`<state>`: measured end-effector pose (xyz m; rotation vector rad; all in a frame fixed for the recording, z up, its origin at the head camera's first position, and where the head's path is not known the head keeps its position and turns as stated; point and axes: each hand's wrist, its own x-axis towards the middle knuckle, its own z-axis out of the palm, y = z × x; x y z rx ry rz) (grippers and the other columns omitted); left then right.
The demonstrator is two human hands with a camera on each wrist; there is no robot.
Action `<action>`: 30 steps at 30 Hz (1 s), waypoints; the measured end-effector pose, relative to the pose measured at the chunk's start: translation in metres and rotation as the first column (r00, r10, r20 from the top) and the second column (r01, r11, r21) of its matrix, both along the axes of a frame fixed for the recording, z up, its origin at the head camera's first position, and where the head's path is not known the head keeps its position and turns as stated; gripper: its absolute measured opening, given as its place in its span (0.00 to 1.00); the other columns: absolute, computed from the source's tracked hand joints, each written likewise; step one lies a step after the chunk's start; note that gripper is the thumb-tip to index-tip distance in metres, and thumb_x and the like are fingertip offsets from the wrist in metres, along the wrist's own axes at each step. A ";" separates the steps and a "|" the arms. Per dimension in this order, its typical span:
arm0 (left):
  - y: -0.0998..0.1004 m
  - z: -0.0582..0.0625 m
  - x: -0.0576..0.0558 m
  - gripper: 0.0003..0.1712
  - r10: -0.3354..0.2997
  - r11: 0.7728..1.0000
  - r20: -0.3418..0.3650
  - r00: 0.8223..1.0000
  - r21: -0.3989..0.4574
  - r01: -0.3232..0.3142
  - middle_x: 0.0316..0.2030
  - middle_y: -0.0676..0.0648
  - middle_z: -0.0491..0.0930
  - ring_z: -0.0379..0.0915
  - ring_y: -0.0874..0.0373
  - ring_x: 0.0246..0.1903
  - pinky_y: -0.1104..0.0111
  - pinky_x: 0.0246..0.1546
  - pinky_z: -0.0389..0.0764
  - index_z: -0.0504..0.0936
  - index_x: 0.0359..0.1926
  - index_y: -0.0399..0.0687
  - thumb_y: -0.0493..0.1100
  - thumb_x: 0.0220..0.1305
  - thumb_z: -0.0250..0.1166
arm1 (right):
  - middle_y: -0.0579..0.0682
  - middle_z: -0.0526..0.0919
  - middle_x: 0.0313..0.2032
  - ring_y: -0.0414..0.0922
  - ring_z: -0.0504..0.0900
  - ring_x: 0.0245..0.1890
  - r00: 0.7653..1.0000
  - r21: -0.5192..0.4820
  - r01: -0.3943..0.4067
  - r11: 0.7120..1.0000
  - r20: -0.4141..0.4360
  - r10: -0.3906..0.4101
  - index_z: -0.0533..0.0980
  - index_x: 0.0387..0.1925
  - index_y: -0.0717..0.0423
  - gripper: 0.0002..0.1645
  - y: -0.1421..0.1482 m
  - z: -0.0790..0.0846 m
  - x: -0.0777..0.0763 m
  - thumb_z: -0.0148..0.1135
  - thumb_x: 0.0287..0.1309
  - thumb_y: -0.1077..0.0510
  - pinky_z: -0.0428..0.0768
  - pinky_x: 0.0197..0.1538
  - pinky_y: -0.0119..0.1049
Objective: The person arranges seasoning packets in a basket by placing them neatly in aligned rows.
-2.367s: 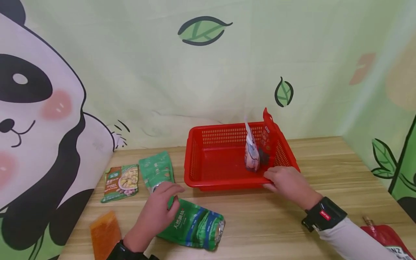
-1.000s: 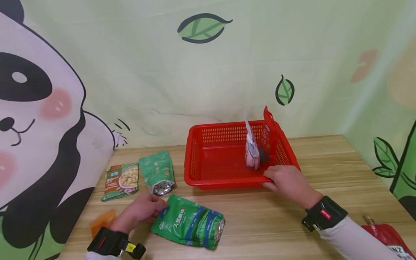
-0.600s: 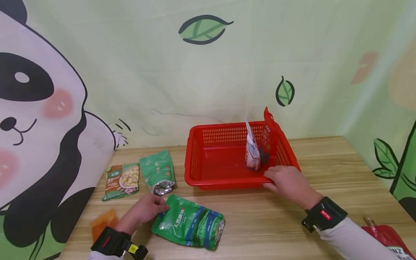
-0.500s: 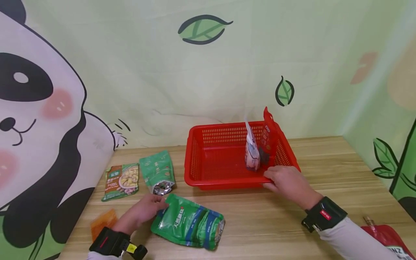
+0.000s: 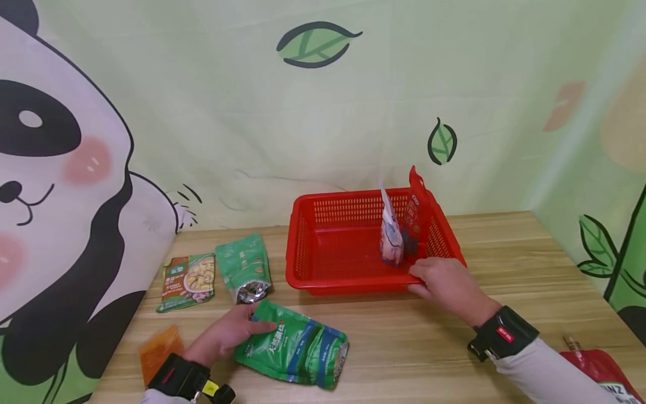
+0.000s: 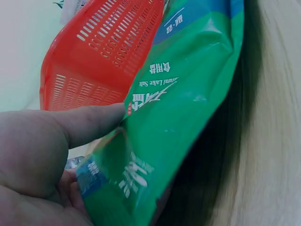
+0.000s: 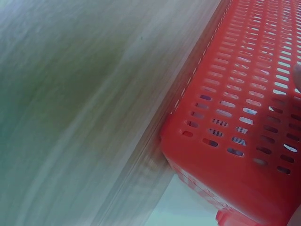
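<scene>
My left hand (image 5: 233, 332) pinches the left end of a green bag of lake salt (image 5: 295, 350), thumb across its printed front and the other fingers behind it. In the left wrist view the bag (image 6: 188, 89) stands tilted, its near edge raised over the table. With my right hand (image 5: 452, 287) I grip the front rim of a red plastic basket (image 5: 348, 287) near its right corner. Inside the basket, at the right, a white-and-pink packet (image 5: 391, 238) and a red pouch (image 5: 416, 221) stand upright. The right wrist view shows mostly the perforated basket wall (image 7: 235, 94).
Left of the basket lie a green pouch with a silvery base (image 5: 244, 264) and a brown-and-green food packet (image 5: 189, 280). An orange packet (image 5: 160, 350) lies beside my left wrist. A red Heinz spouted pouch (image 5: 600, 370) rests at the front right. A printed cloth hangs behind the table.
My left hand came down from above the bags to the salt bag's left end; its thumb now lies farther over the front. My right hand and the basket stay put.
</scene>
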<state>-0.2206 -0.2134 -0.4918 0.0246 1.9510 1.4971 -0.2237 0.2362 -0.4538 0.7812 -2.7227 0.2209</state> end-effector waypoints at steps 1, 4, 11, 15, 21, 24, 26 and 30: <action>0.000 0.001 0.000 0.23 -0.005 1.000 0.005 1.000 0.002 0.005 0.41 0.47 0.88 0.87 0.55 0.38 0.60 0.42 0.88 0.77 0.59 0.35 0.42 0.68 0.69 | 0.46 0.87 0.29 0.39 0.79 0.27 1.000 0.000 0.001 1.000 0.001 -0.001 0.85 0.34 0.50 0.15 0.000 0.000 0.000 0.81 0.48 0.48 0.88 0.41 0.42; -0.001 0.002 0.001 0.21 -0.006 1.000 0.039 0.999 0.013 0.005 0.41 0.47 0.88 0.88 0.54 0.39 0.59 0.43 0.88 0.78 0.58 0.37 0.40 0.67 0.69 | 0.45 0.87 0.29 0.39 0.79 0.27 1.000 0.001 0.001 1.000 0.007 -0.001 0.85 0.34 0.49 0.15 -0.001 0.001 0.000 0.81 0.48 0.48 0.88 0.41 0.42; 0.004 0.016 0.006 0.21 -0.012 1.000 -0.008 1.000 -0.019 0.012 0.42 0.45 0.87 0.86 0.54 0.39 0.59 0.44 0.88 0.75 0.58 0.33 0.38 0.69 0.66 | 0.44 0.87 0.29 0.38 0.77 0.26 0.999 0.000 0.006 1.000 0.037 -0.006 0.85 0.34 0.49 0.15 -0.001 0.003 0.001 0.81 0.49 0.47 0.87 0.40 0.40; 0.014 0.036 0.011 0.19 -0.039 0.992 -0.107 0.994 -0.122 0.026 0.43 0.44 0.86 0.84 0.55 0.39 0.59 0.42 0.87 0.75 0.57 0.35 0.40 0.70 0.66 | 0.44 0.87 0.29 0.36 0.76 0.25 0.997 -0.005 0.016 1.000 0.073 -0.016 0.85 0.33 0.49 0.14 -0.002 0.005 -0.001 0.80 0.50 0.47 0.87 0.40 0.40; 0.034 0.071 0.019 0.17 -0.188 0.960 -0.275 0.943 -0.255 0.117 0.43 0.48 0.87 0.82 0.57 0.42 0.61 0.46 0.85 0.80 0.56 0.42 0.44 0.71 0.66 | 0.40 0.86 0.27 0.34 0.75 0.24 0.989 -0.009 0.041 0.999 0.141 -0.039 0.85 0.33 0.48 0.15 -0.004 0.010 -0.001 0.79 0.50 0.45 0.84 0.38 0.35; 0.045 0.086 0.022 0.16 -0.279 0.931 -0.363 0.889 -0.328 0.159 0.42 0.52 0.87 0.81 0.59 0.42 0.62 0.47 0.85 0.81 0.56 0.45 0.46 0.72 0.65 | 0.38 0.87 0.27 0.31 0.75 0.24 0.983 -0.024 0.061 0.998 0.173 -0.056 0.86 0.37 0.48 0.18 -0.005 0.010 0.000 0.79 0.50 0.42 0.83 0.37 0.33; 0.053 0.094 0.024 0.16 -0.324 0.910 -0.403 0.856 -0.379 0.167 0.41 0.53 0.86 0.81 0.60 0.41 0.63 0.46 0.85 0.81 0.56 0.47 0.47 0.72 0.65 | 0.37 0.87 0.28 0.30 0.76 0.25 0.980 -0.030 0.071 0.997 0.189 -0.064 0.87 0.39 0.47 0.20 -0.006 0.011 0.001 0.78 0.51 0.40 0.83 0.38 0.32; 0.069 0.109 0.030 0.15 -0.392 0.880 -0.454 0.800 -0.439 0.182 0.41 0.54 0.86 0.82 0.61 0.40 0.62 0.44 0.87 0.82 0.54 0.47 0.46 0.70 0.67 | 0.36 0.89 0.33 0.31 0.80 0.29 0.975 -0.060 0.071 0.996 0.214 -0.057 0.87 0.42 0.46 0.23 -0.005 0.013 0.004 0.77 0.51 0.37 0.86 0.41 0.35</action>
